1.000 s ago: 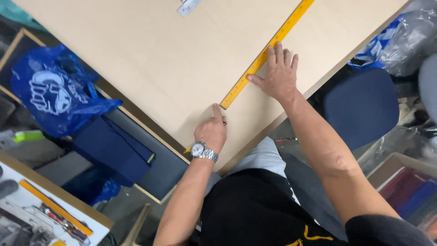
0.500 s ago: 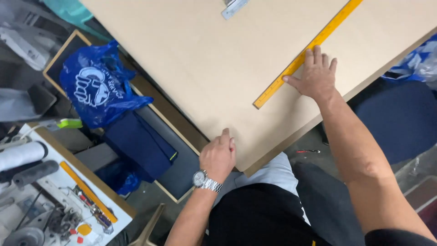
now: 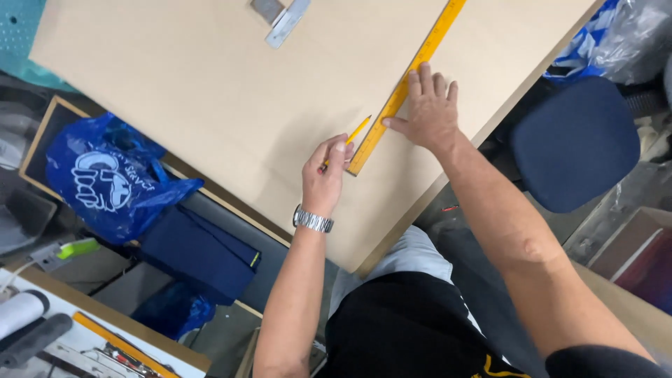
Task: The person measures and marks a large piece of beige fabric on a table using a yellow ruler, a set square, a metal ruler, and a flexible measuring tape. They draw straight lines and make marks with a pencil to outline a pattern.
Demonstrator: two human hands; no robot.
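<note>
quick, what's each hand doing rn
left hand: closed on a yellow pencil
right hand: open, fingers flat, pressing on the yellow ruler

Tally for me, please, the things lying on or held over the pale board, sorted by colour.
Yellow: 2, the long ruler under the right hand and the pencil in the left hand.
Grey metal: 2, the small steel ruler and the square piece beside it.
Total: 4

A large pale wooden board (image 3: 210, 91) carries a long yellow ruler (image 3: 409, 80) lying diagonally, and a small metal square (image 3: 283, 21) near its far edge.
</note>
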